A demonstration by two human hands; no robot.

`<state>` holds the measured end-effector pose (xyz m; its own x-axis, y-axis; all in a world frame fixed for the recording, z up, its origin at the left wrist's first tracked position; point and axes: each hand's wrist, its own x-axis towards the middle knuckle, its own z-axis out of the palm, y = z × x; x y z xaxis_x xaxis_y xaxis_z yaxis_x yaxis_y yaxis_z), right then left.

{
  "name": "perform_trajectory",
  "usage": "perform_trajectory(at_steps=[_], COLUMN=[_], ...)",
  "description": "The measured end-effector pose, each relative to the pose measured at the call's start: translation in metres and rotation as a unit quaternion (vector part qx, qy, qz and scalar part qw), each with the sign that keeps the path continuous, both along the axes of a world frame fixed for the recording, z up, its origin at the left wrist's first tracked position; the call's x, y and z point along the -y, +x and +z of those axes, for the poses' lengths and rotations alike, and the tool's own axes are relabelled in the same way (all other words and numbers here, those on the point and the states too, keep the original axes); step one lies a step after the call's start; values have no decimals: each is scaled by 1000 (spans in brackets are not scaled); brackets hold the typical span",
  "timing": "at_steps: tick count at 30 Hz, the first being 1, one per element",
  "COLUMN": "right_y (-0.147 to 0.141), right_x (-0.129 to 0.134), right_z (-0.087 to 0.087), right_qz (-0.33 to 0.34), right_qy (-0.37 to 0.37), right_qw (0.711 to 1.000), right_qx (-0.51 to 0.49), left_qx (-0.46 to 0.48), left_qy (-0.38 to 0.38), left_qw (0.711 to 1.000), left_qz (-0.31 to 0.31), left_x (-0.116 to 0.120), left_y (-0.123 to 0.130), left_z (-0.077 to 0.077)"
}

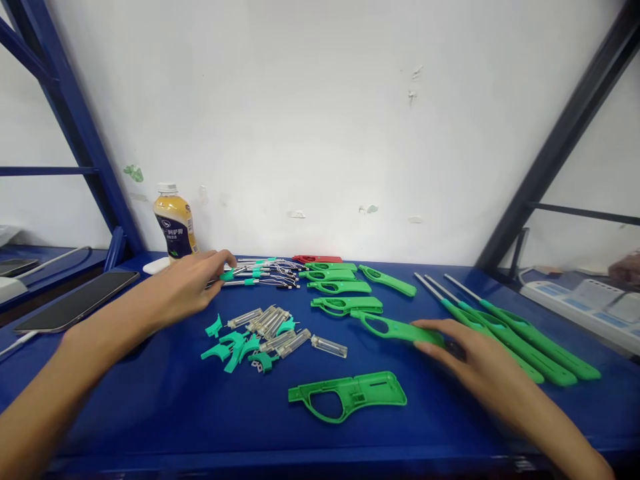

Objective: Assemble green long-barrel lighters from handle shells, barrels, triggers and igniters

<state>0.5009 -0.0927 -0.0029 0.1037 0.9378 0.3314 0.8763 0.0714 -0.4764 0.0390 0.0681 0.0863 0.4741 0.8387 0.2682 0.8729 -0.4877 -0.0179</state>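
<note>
My left hand reaches to the back left, its fingers closed round the end of a metal rod with a teal piece, beside more wired rods. My right hand grips the wide end of a green handle shell between thumb and fingers. A green half shell lies at the front with its inner side up. Clear tubes and teal trigger pieces are piled at centre left. Several green shells lie in a column behind.
Long green lighters with metal tips lie at the right. A red shell is near the wall. A bottle and a phone stand and lie at the left. Blue frame posts flank the blue table. Another person's hand shows far right.
</note>
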Motion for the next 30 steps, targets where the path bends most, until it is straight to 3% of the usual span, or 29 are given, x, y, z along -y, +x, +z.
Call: perform_trajectory(at_steps=[3, 6, 10, 13, 15, 19, 22, 30], right_y=[9, 2, -33, -61, -74, -82, -83, -86], right_x=[-4, 2, 21, 30, 31, 28, 28, 28], right_z=[-7, -7, -2, -2, -2, -2, -2, -5], right_qz=[-11, -21, 34, 84, 107, 143, 145, 136], right_qy=[0, 17, 8, -77, -114, -132, -133, -134], right_qw=[1000, 1000, 999, 993, 988, 981, 980, 980], right_qx=[6, 9, -11, -16, -16, -27, -36, -49], left_qx=[36, 66, 132, 129, 132, 91, 122, 221], left_qy=[31, 48, 73, 54, 63, 103, 118, 37], left_qw=[999, 996, 985, 988, 984, 980, 970, 955], left_qz=[-12, -29, -80, -68, -101, -142, -171, -195], left_x=[29, 58, 95, 118, 130, 142, 142, 138], left_y=[-6, -10, -10, -7, -4, 9, 20, 34], left_z=[3, -5, -34, -61, -76, -91, -96, -96])
